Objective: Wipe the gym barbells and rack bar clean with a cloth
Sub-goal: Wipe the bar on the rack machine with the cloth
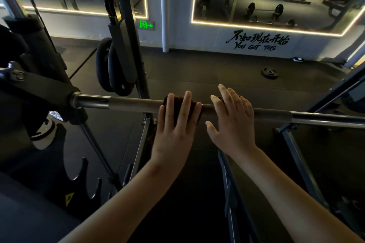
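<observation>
I see my left grip (173, 130) flat and released, its straight fingers pressing a dark cloth (177, 106) draped over the middle of the bar (134, 103), which lies across the rack. My right grip (233, 124) is just beside it, also released, fingers spread and resting on the bar. Weight plates (112, 69) hang behind; a single plate (269, 73) lies on the floor.

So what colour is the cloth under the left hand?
Dark reddish-brown cloth, plain, draped over the steel bar; head view, in dim light.
</observation>
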